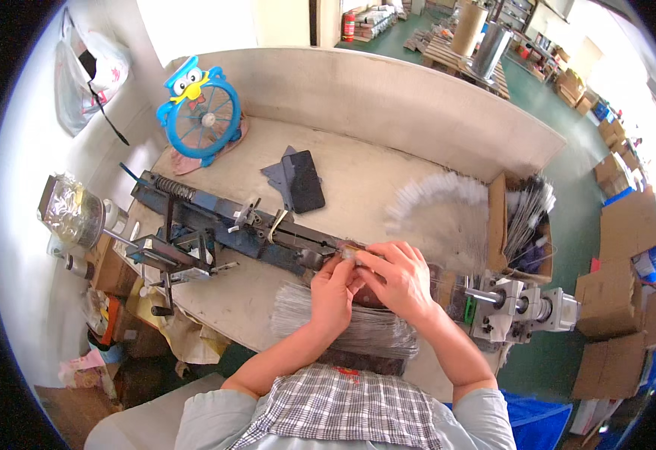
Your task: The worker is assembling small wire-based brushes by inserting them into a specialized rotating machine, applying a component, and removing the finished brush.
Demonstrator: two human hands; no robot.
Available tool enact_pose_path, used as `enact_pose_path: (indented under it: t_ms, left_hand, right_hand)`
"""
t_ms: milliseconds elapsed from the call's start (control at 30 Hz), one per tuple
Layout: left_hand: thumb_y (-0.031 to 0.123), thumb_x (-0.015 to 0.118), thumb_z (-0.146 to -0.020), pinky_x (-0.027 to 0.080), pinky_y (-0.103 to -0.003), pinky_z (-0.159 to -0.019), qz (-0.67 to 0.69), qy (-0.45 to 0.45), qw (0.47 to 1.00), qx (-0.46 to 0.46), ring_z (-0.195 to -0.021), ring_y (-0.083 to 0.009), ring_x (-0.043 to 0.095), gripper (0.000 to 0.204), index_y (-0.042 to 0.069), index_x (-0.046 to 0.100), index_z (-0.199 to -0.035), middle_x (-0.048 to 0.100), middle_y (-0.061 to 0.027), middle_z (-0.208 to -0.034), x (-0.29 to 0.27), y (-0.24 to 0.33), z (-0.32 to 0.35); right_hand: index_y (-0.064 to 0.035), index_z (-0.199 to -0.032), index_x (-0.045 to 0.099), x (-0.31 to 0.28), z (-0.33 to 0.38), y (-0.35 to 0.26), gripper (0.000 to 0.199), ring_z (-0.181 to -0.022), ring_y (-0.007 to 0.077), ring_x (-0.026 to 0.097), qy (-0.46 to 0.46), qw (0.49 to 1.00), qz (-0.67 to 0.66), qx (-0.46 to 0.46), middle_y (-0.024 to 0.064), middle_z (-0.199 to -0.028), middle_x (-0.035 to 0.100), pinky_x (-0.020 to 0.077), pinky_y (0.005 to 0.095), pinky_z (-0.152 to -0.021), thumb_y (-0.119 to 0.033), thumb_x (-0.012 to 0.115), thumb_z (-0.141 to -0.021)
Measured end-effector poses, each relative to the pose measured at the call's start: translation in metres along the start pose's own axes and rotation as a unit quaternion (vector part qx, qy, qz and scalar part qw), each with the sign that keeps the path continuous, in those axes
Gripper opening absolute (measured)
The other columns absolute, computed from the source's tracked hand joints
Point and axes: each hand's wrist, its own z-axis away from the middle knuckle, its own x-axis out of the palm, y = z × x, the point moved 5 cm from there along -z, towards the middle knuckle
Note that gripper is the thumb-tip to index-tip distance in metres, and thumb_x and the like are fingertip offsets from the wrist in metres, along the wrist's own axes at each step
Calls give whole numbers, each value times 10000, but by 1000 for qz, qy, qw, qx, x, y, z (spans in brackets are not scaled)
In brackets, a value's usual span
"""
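While a clear plastic bag [73, 210] and a blue owl-shaped desk fan [202, 112] sit at the far left of the pale worktable [358, 176], a long blue jig [223, 225] runs diagonally toward the middle, with a dark phone [303, 181] lying just beyond it; at the jig's near end the person's two hands meet over a small clamp, the left hand [333, 294] curled with its fingertips pinched on a thin tuft of wires [348, 253], and the right hand [397, 279] closed around the same tuft from the other side, fingers bent over it; a loose sheaf of grey wires [343, 319] lies under the wrists, and a white fan of bristles [436, 206] spreads beside a cardboard box [519, 229], near a grey motor unit [523, 307]; the step appears to be seating the tuft in the clamp, which calls for steady, even fingertip pressure.
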Motion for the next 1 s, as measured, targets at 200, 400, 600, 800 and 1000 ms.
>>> enact_pose_path:
  t_ms: [200, 400, 600, 800, 1000]
  left_hand:
    - [117, 528, -906, 506, -288, -787, 60, -11, 998, -11, -863, -146, 623, 164, 27, 555, -1040, 626, -64, -982, 10, -3, 9]
    - [92, 528, -900, 511, -292, -785, 96, -22, 995, -34, -869, -152, 630, 133, 35, 574, -1012, 635, -69, -970, 5, -2, 5]
    - [69, 530, -894, 516, -282, -772, 63, -18, 998, -13, -876, -157, 636, 113, 41, 581, -990, 638, -64, -965, 6, -3, 5]
    - [90, 521, -897, 505, -285, -782, 52, -10, 999, -10, -883, -156, 629, 107, 46, 575, -978, 633, -59, -971, 3, -3, 3]
    - [155, 493, -923, 484, -286, -791, 118, -8, 993, -31, -879, -140, 606, 170, 25, 568, -1002, 626, -60, -953, 1, -5, 4]
  right_hand:
    - [-149, -967, 678, -10, -1, 0, 274, -873, 215, 595, 5, 1000, 3, -22, 4, -940, 631, 463, 355, -717, -163, 717, -696]
    - [-138, -933, 690, -5, 0, -4, 267, -849, 215, 602, 50, 999, -16, 6, 11, -943, 634, 466, 349, -702, -138, 737, -670]
    - [-134, -886, 696, -5, 3, -1, 219, -843, 208, 604, 56, 998, 8, -2, 10, -930, 638, 468, 355, -697, -152, 734, -671]
    - [-138, -866, 692, -4, -3, -5, 184, -845, 213, 604, 54, 999, 7, -4, 6, -935, 639, 471, 360, -711, -164, 720, -686]
    - [-114, -873, 697, -3, -7, -9, 205, -825, 219, 610, 53, 999, -8, -1, 17, -916, 648, 479, 346, -711, -134, 736, -673]
